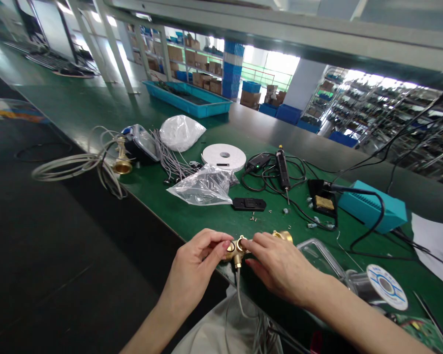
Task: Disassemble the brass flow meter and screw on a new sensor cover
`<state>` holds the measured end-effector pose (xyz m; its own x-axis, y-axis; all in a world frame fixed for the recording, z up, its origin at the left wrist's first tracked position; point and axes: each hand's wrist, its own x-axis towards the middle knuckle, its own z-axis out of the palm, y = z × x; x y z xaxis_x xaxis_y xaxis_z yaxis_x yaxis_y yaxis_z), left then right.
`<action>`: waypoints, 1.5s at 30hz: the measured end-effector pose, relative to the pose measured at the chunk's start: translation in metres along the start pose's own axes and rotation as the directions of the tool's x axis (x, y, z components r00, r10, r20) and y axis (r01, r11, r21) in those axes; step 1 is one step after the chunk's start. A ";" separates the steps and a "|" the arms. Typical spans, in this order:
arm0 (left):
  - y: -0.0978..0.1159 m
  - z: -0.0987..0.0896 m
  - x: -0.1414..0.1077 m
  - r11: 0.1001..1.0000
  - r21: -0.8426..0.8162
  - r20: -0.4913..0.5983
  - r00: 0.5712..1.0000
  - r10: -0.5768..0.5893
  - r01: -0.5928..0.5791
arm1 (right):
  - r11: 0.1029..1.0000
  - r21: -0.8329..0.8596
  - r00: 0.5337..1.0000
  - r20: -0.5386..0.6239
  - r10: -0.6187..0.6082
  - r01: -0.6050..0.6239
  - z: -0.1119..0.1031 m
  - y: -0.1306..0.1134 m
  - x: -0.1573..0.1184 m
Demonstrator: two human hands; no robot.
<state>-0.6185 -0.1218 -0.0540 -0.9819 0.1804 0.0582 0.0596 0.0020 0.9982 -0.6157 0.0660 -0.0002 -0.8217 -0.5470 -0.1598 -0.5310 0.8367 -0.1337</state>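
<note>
Brass fitting (238,250) with several threaded ports, its polished yellow surface catching the light, held over the near edge of a dark green bench mat (192,216). A thin grey cable (239,295) dropped from its lower port past that edge. The left hand (195,265) was partly curled, its fingertips (226,244) pressed against the fitting's left side. The right hand (280,263) was loosely extended, its fingers (256,241) lying over the top of the fitting from the right; both hands gripped it lightly between them. Just behind the right fingers stood a second brass port (283,236), apparently part of the same piece. A clear plastic box lid (319,258) and a silver solder spool (386,287) lay close to the right forearm. Farther up the mat, a strip of green surface separated the hands from a flat black plate (248,204) and tiny metal screws (252,216). Beyond these lay a crumpled transparent bag (201,186), a white tape roll (224,157), a black soldering pen (282,169) and a teal soldering station (371,206). To the left, the mat edge ran diagonally away.
</note>
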 end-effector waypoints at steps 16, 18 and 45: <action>0.020 0.027 0.009 0.993 -0.117 0.010 1.000 0.028 -0.026 | 0.397 0.917 0.924 -0.119 0.362 -0.037 -0.026 0.008 -0.002; 0.023 0.032 0.009 0.986 -0.160 0.007 0.999 0.035 -0.034 | 0.353 0.935 0.921 -0.110 0.373 -0.031 -0.026 0.008 -0.002; -0.026 0.031 0.016 0.651 0.626 0.159 0.888 0.432 -0.429 | 0.980 -0.171 0.990 -0.116 0.082 -0.101 0.000 0.059 -0.019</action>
<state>-0.6298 -0.0885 -0.0797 -0.8172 0.3172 0.4812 0.5728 0.5393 0.6173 -0.6316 0.1258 -0.0050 -0.8808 -0.4701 -0.0561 -0.4728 0.8796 0.0521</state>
